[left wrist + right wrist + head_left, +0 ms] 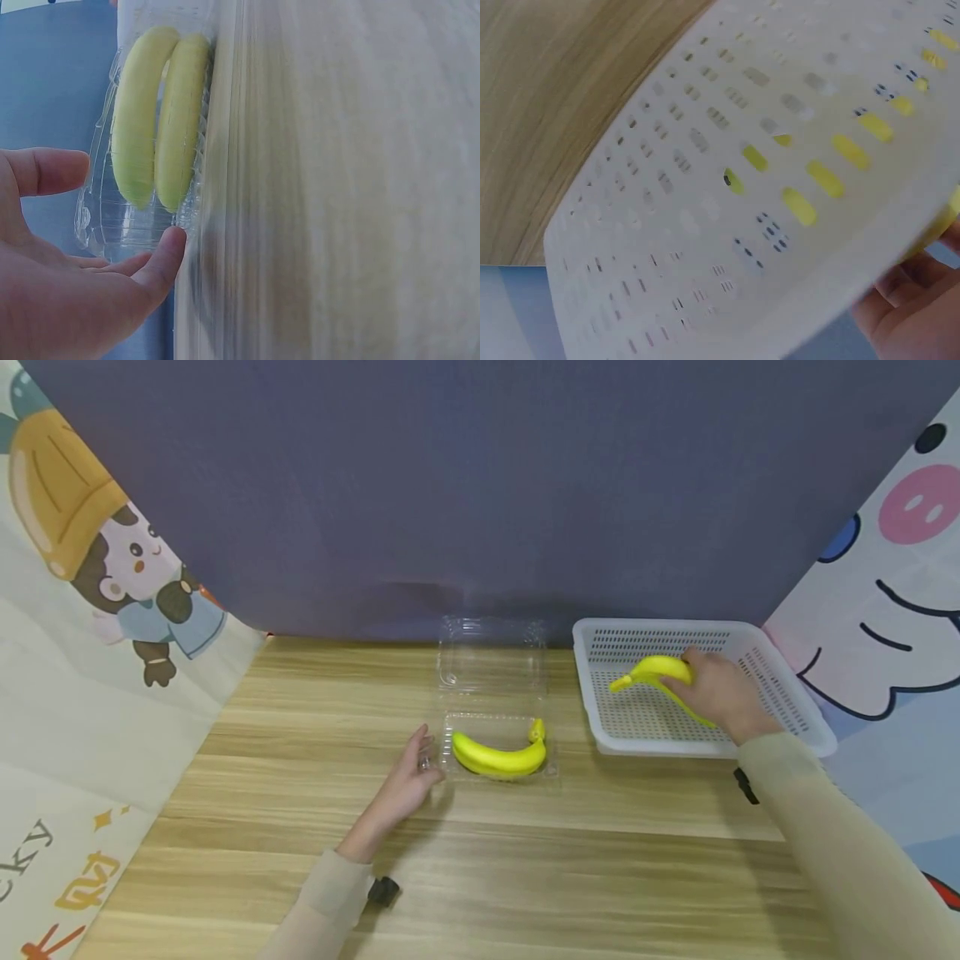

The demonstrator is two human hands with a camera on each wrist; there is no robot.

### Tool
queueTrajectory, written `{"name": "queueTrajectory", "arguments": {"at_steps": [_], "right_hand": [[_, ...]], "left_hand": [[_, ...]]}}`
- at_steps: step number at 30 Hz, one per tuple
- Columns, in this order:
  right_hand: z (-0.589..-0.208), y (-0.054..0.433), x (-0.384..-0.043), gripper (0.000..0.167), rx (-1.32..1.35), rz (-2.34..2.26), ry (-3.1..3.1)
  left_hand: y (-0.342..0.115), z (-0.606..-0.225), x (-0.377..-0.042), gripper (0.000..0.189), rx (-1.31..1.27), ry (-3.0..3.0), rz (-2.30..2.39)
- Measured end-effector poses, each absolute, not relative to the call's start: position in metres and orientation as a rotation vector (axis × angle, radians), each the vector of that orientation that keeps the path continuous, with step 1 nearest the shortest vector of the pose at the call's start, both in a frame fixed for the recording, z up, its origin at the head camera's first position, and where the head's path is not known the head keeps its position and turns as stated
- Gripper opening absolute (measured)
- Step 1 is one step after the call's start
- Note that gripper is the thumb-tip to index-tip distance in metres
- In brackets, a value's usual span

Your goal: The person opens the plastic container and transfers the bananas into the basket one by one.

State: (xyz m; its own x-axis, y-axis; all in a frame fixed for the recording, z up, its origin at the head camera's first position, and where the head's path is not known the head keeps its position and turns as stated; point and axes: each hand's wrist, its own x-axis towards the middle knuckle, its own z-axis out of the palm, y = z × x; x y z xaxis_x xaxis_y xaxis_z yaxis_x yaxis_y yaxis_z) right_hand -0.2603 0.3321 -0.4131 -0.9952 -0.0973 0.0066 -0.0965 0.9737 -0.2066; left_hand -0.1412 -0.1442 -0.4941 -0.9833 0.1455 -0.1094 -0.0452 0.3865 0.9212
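Note:
A clear plastic clamshell box (491, 664) stands with its lid folded back on the table. In its base lies a yellow bunch of bananas (498, 762); two bananas with greenish tips (135, 127) show side by side in the left wrist view. My left hand (401, 785) is at the box's left end, thumb and fingers spread apart with their tips at its edge. Over the white basket (588, 693), my right hand (723, 693) grips another bunch of bananas (660, 668), stem pointing left. The basket wall hides most of this bunch in the right wrist view; yellow shows through its slots.
The basket, with slotted walls, stands at the back right of the wooden table (480, 877). A dark blue-grey panel (480, 502) rises behind the box and basket. Printed cartoon cloths (67, 693) flank the table on both sides.

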Motion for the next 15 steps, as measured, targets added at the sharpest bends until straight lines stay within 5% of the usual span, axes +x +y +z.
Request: {"name": "queueTrajectory", "arguments": {"at_steps": [15], "right_hand": [[-0.431, 0.337, -0.269, 0.06, -0.138, -0.265, 2.931]], "left_hand": [[-0.145, -0.495, -0.141, 0.087, 0.091, 2.45, 1.669]]}}
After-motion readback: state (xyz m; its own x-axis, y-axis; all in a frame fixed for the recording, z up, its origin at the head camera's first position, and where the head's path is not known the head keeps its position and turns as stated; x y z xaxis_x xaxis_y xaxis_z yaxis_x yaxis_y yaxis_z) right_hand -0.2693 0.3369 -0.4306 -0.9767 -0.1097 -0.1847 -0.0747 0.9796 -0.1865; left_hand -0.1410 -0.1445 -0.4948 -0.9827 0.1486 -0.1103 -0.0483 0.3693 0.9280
